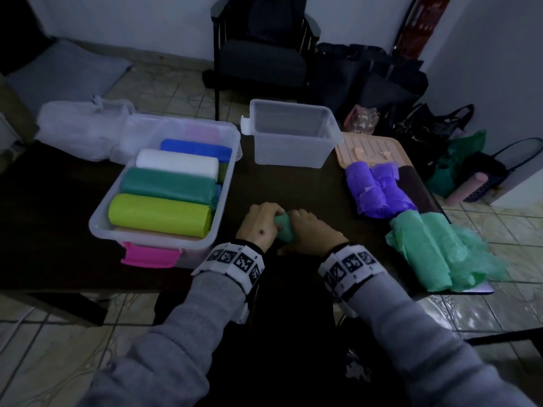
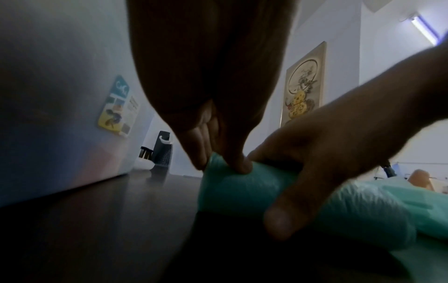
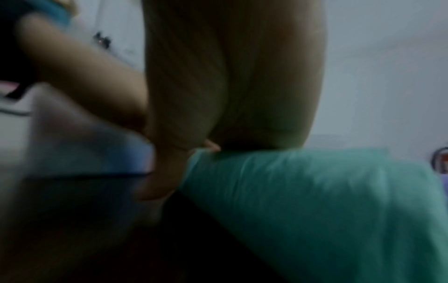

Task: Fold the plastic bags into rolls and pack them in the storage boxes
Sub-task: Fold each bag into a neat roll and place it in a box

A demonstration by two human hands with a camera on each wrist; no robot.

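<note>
My left hand and right hand meet knuckle to knuckle at the near edge of the dark table, both curled tight around one small green roll of plastic bag that lies on the tabletop between them. From my left wrist, my fingertips dig into the roll's top edge while my right thumb wraps over its front. Two clear storage boxes stand beyond my hands: the left box, with a pink latch, holds four rolls I can count in full, namely blue, white, dark green and yellow-green, with slivers of other rolls tucked at their right ends, too hidden to number; the right box sits farther back, just beside it. Along the table's right side lie a heap of purple bags and a heap of pale green bags, loosely rolled, their count unclear. A peach lid lies partly under the purple heap. White bags sit at the far left corner. The view from my right wrist is blurred, showing little beyond my palm pressed on green plastic.
</note>
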